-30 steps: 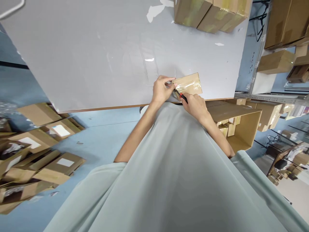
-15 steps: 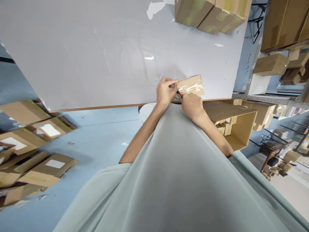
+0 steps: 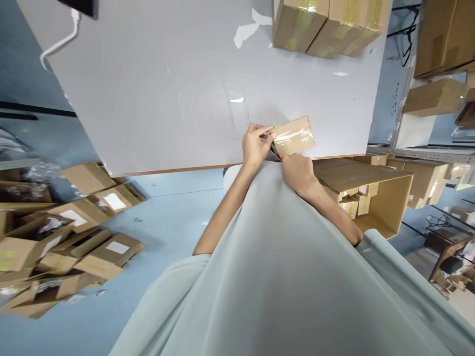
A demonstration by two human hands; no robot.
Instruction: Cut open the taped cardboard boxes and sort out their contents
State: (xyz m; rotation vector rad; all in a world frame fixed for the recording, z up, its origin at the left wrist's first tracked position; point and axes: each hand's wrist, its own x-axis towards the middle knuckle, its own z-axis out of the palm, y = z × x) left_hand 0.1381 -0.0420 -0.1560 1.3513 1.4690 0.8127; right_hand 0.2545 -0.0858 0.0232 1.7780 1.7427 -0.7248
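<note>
Near the table's front edge, a small cardboard box (image 3: 295,136) with shiny clear tape lies tilted. My left hand (image 3: 255,143) is closed at its left end, thumb and fingers pinching the box's upper left corner. Just right of it, my right hand (image 3: 298,172) is wrapped round a small red-and-black tool (image 3: 281,157). Only a bit of red and a thin dark part show, set against the box's lower left corner. The fist hides the remainder, so its exact kind is unclear.
Taped boxes (image 3: 326,29) stand at the back right of the grey table (image 3: 166,99). A large open carton (image 3: 389,198) holding smaller boxes is below the edge on my right. Several opened boxes (image 3: 107,257) are piled on the floor at left. A white cable (image 3: 61,47) hangs off the far left.
The view has shifted left, bringing the cable and a dark device into sight. My right hand has drawn slightly down, towards me, with the tool. My left hand stays on the box.
</note>
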